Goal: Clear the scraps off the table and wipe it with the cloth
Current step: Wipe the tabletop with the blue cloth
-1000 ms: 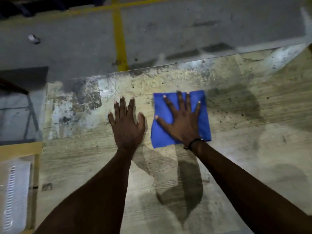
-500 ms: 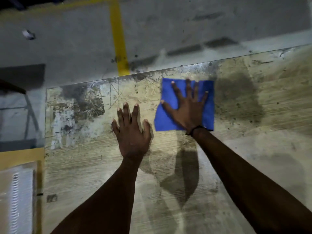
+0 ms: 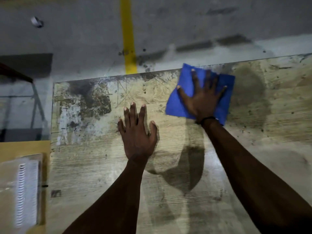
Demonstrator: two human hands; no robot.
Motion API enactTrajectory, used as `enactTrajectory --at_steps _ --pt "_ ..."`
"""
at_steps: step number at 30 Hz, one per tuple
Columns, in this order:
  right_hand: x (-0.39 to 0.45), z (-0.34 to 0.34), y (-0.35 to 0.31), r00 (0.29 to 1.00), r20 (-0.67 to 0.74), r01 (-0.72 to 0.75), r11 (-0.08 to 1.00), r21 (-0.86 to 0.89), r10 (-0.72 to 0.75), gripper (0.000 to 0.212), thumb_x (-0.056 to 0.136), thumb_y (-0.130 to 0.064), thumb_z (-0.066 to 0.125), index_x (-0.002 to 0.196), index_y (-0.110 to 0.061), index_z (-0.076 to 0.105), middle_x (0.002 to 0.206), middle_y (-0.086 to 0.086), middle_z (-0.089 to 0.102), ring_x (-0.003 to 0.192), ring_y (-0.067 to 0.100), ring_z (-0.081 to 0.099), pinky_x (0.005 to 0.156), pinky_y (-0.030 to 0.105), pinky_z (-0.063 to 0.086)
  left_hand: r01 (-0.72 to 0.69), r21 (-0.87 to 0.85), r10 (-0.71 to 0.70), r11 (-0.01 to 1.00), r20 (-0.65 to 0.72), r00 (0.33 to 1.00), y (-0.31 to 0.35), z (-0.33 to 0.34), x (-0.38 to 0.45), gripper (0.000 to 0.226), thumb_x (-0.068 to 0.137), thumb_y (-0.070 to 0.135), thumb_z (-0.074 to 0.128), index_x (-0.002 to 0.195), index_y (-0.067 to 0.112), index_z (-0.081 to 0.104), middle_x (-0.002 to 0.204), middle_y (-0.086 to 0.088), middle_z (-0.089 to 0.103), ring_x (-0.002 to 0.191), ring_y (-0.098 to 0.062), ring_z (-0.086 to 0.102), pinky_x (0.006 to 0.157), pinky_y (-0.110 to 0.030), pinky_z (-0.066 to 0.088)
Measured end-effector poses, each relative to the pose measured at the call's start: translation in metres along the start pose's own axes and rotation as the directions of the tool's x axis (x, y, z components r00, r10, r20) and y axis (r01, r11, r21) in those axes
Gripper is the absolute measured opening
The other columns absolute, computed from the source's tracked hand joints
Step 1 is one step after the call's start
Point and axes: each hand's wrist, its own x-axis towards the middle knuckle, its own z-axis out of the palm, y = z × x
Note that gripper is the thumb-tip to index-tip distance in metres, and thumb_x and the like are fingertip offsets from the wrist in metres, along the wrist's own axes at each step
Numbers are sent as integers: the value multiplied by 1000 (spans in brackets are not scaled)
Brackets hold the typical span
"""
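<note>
Worn, stained wood-grain table [image 3: 104,166], paint flaked off at far-left corner. Blue cloth [image 3: 177,105] is laid flat at the far edge, one corner just past it, pressed down by right hand [image 3: 200,100] with fingers spread. Left hand [image 3: 137,132] is rested flat on bare tabletop, beside the cloth, apart.

Left hand [image 3: 137,132] flat, fingers spread; right hand [image 3: 202,97] likewise.
</note>
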Motion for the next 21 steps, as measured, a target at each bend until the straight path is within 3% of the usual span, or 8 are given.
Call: enactTrajectory --at_steps 3,6,8,12,15,18,21 --pt "-11 15 -54 956 54 289 957 19 -290 86 88 -90 30 162 -46 24 175 6 14 161 36 9 121 73 3 -2 3 2 1000 0 1000 -3 2 0 65 101 46 47 162 29 36 174 0 20 162 -25 14 126 -59 18" --pt "-11 16 -61 914 71 396 916 63 -400 85 88 -90 33 161 -47 27 175 3 15 162 32 7 122 72 3 -1 15 1 1000 8 1000 -6 3 1 65 102 48 45 163 29 34 175 0 20 162 -25 14 125 -60 21" --pt "5 12 -34 939 33 341 939 46 -342 85 87 -90 35 160 -48 28 174 0 18 161 30 11 122 72 3 -4 19 4 1000 6 1000 -4 4 0 65 102 48 46 163 31 32 175 0 18 162 -24 13 125 -60 20" --pt "41 -10 26 998 66 22 999 50 -25 86 87 -90 30 161 -47 25 175 0 11 161 32 6 121 74 2 0 -7 0 1000 6 1000 -2 3 -2 65 103 47 45 164 32 30 176 2 15 163 -22 8 126 -59 17" --pt "46 -10 15 995 72 -68 996 61 63 85 86 -89 31 158 -44 33 175 5 12 161 37 4 120 76 -1 2 -16 -2 1000 4 1000 -3 3 -1 65 103 46 46 164 32 30 176 2 14 163 -22 7 126 -60 17" --pt "32 3 -35 991 68 113 992 51 -116 86 86 -89 33 157 -42 38 173 6 21 161 38 9 120 73 -3 0 -12 -1 1000 -8 1000 -4 4 0 65 102 45 48 163 31 34 175 1 16 163 -22 9 126 -60 18" --pt "12 15 -80 925 107 360 931 63 -365 87 87 -88 34 161 -41 32 172 4 23 161 36 9 122 72 -1 2 -16 -3 1000 -21 1000 -4 7 0 62 101 45 50 159 26 41 174 0 20 163 -23 12 125 -62 19"
